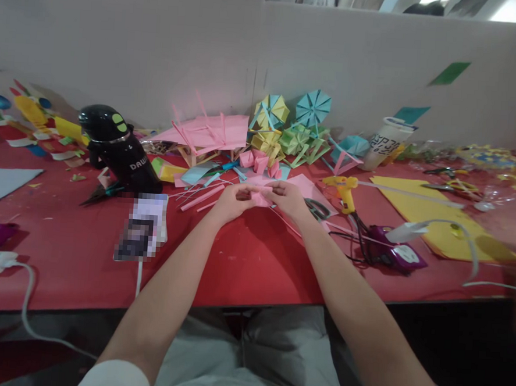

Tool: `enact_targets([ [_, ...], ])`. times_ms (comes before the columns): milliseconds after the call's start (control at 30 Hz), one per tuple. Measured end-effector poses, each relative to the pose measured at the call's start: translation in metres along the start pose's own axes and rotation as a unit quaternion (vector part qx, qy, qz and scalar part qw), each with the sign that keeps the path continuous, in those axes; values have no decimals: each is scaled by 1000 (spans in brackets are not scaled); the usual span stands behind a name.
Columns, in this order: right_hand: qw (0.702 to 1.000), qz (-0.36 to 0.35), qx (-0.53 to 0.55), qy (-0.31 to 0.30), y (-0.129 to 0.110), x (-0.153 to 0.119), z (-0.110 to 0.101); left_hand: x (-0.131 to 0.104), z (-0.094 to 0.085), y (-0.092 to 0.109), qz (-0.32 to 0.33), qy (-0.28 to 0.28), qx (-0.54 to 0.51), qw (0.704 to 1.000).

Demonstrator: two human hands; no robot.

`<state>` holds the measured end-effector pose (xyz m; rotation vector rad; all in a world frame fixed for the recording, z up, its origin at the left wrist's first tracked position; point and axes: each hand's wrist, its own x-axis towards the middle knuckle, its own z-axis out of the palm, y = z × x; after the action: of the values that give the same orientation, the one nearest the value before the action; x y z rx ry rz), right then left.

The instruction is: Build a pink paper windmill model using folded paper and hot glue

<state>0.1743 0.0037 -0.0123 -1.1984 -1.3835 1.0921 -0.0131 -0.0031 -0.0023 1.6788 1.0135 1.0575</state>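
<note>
Between my two hands, above the red table, is a small folded piece of pink paper (261, 198). My left hand (236, 202) pinches its left side, and my right hand (289, 198) grips the right side with bent fingers. Just behind them sit folded pink paper pieces (260, 161). Rolled pink paper strips (201, 198) lie to the left of my left hand. A sheet of pink paper (306, 188) and scissors with dark handles (317, 209) are beside my right hand, partly covered by it.
A yellow glue gun (344, 189) and a purple power strip (396, 251) with cables stand to the right, near yellow paper (448, 228). Leftward are a black bottle (123, 155) and a phone (144, 227). Folded paper umbrellas (313, 108) line the grey partition (162, 47).
</note>
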Motion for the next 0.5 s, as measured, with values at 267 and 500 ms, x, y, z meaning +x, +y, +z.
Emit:
enact_targets([
  [267, 1000, -1, -4, -5, 0, -2, 1, 0, 1, -1, -9, 2, -13, 1000],
  [500, 1000, 17, 15, -13, 0, 1, 2, 0, 1, -1, -22, 10, -12, 1000],
])
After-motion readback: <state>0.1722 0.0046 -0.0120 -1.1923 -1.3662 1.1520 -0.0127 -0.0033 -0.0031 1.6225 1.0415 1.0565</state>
